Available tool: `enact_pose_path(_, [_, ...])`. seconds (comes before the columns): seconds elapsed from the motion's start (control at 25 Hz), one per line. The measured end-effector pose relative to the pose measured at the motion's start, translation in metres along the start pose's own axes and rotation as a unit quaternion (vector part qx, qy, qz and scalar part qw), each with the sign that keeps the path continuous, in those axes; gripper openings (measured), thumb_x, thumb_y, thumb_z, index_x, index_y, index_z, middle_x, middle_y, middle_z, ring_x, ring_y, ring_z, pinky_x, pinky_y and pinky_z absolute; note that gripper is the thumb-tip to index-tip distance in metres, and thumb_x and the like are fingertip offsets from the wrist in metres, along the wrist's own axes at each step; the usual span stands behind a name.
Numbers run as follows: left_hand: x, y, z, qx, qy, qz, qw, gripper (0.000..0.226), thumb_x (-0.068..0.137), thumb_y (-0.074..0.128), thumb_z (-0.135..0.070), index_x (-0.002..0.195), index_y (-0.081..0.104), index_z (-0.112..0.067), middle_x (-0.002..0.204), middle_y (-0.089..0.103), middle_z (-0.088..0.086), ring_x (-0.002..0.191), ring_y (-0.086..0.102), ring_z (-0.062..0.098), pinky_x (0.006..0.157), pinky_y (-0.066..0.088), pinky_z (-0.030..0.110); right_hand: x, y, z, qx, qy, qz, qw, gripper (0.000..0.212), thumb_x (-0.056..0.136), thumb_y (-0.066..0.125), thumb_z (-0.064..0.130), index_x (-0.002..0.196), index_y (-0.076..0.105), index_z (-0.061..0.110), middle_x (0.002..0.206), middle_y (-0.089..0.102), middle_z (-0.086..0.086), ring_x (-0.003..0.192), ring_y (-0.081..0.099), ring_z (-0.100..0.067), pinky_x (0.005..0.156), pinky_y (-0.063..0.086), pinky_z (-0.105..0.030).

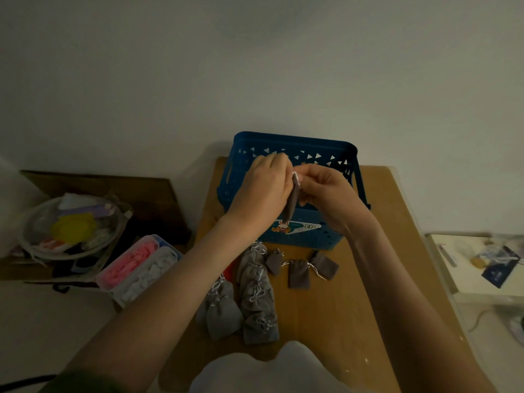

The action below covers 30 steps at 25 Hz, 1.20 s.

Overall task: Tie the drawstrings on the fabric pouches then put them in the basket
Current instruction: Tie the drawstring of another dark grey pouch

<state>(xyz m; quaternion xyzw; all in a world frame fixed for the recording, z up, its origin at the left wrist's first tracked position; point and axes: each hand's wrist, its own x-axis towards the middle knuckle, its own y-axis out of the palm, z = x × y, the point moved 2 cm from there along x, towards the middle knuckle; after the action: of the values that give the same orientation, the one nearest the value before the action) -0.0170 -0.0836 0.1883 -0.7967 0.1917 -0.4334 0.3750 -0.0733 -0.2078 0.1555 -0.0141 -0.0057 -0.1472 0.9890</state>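
over the blue basket (297, 140) near wall, left hand (263, 188) and right hand (330, 192) each keep a pinch grip on the white drawstring (295, 174). grey pouch (292, 204) hangs straight down from it, long axis vertical. basket opening looks just beyond, both hands equally near.

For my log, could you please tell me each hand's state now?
Left hand: pinches the drawstring of the grey pouch.
Right hand: pinches the same drawstring.

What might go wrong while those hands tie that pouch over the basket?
The left hand and right hand pinch the pouch only at its top, above the basket; a slipped grip may drop it in untied. The string is thin and the light dim, so the knot might fail.
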Motion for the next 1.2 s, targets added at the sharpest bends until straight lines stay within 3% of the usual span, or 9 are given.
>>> enact_pose_path(0.2, [0.001, 0.003, 0.003, 0.011, 0.047, 0.004, 0.999, 0.003, 0.087, 0.061, -0.004, 0.086, 0.061, -0.001, 0.081, 0.063, 0.013, 0.079, 0.056, 0.027, 0.066, 0.034, 0.024, -0.001, 0.001, -0.001, 0.002, -0.011, -0.035, 0.999, 0.018, 0.096, 0.052, 0.010, 0.083, 0.065, 0.012, 0.077, 0.065, -0.004, 0.071, 0.056, -0.017, 0.059, 0.045, -0.024])
enact_pose_path(0.36, [0.004, 0.005, 0.011, 0.001, 0.072, -0.002, 0.997, 0.005, 0.087, 0.061, -0.006, 0.085, 0.063, -0.002, 0.081, 0.065, 0.012, 0.080, 0.058, 0.028, 0.073, 0.038, 0.025, -0.002, 0.004, -0.003, 0.004, -0.025, -0.051, 0.998, 0.019, 0.097, 0.050, 0.009, 0.083, 0.062, 0.012, 0.076, 0.063, -0.002, 0.069, 0.056, -0.014, 0.058, 0.043, -0.023])
enact_pose_path(0.52, [0.002, 0.004, 0.011, -0.024, -0.046, -0.057, 0.997, 0.026, 0.088, 0.057, -0.026, 0.100, 0.060, -0.004, 0.101, 0.060, 0.015, 0.096, 0.054, 0.029, 0.077, 0.044, 0.031, -0.001, 0.008, -0.003, 0.025, -0.041, -0.031, 0.998, 0.017, 0.099, 0.046, 0.013, 0.089, 0.060, 0.011, 0.083, 0.060, -0.006, 0.072, 0.054, -0.012, 0.060, 0.043, -0.021])
enact_pose_path(0.6, [0.001, 0.002, 0.010, 0.008, -0.069, -0.113, 0.991, 0.027, 0.084, 0.056, -0.031, 0.093, 0.058, -0.005, 0.101, 0.055, 0.016, 0.094, 0.051, 0.029, 0.070, 0.043, 0.027, 0.000, 0.009, -0.003, 0.036, -0.048, -0.029, 0.998, 0.017, 0.100, 0.046, 0.014, 0.091, 0.060, 0.010, 0.084, 0.060, -0.005, 0.073, 0.054, -0.011, 0.062, 0.043, -0.022])
enact_pose_path(0.76, [-0.002, 0.006, 0.010, 0.050, -0.033, -0.168, 0.984, 0.019, 0.086, 0.063, -0.025, 0.084, 0.062, -0.006, 0.106, 0.056, 0.017, 0.094, 0.051, 0.028, 0.072, 0.048, 0.030, 0.001, 0.013, -0.001, 0.056, -0.066, -0.036, 0.996, 0.016, 0.100, 0.046, 0.013, 0.091, 0.059, 0.009, 0.083, 0.058, -0.003, 0.072, 0.052, -0.010, 0.062, 0.043, -0.022])
enact_pose_path(0.92, [-0.004, 0.009, 0.011, 0.006, -0.080, -0.203, 0.976, 0.029, 0.087, 0.062, -0.032, 0.087, 0.057, -0.004, 0.116, 0.053, 0.021, 0.105, 0.043, 0.025, 0.080, 0.052, 0.035, -0.001, 0.016, -0.001, 0.063, -0.081, -0.072, 0.992, 0.015, 0.099, 0.047, 0.012, 0.089, 0.058, 0.010, 0.081, 0.057, 0.001, 0.072, 0.050, -0.008, 0.062, 0.043, -0.022])
enact_pose_path(1.08, [-0.005, 0.013, 0.006, -0.023, -0.064, -0.172, 0.983, 0.019, 0.090, 0.059, -0.022, 0.082, 0.060, -0.005, 0.136, 0.044, 0.022, 0.123, 0.039, 0.031, 0.096, 0.045, 0.033, -0.003, 0.022, -0.003, 0.061, -0.100, -0.108, 0.987, 0.013, 0.098, 0.049, 0.011, 0.092, 0.059, 0.006, 0.081, 0.055, -0.005, 0.071, 0.048, -0.011, 0.063, 0.043, -0.024])
enact_pose_path(1.2, [-0.004, 0.013, 0.006, -0.034, -0.014, -0.154, 0.987, 0.022, 0.092, 0.053, -0.019, 0.081, 0.064, -0.003, 0.142, 0.042, 0.021, 0.125, 0.039, 0.034, 0.097, 0.044, 0.032, -0.003, 0.024, -0.006, 0.066, -0.098, -0.114, 0.986, 0.013, 0.098, 0.049, 0.012, 0.092, 0.059, 0.007, 0.079, 0.054, -0.005, 0.069, 0.047, -0.011, 0.063, 0.042, -0.025])
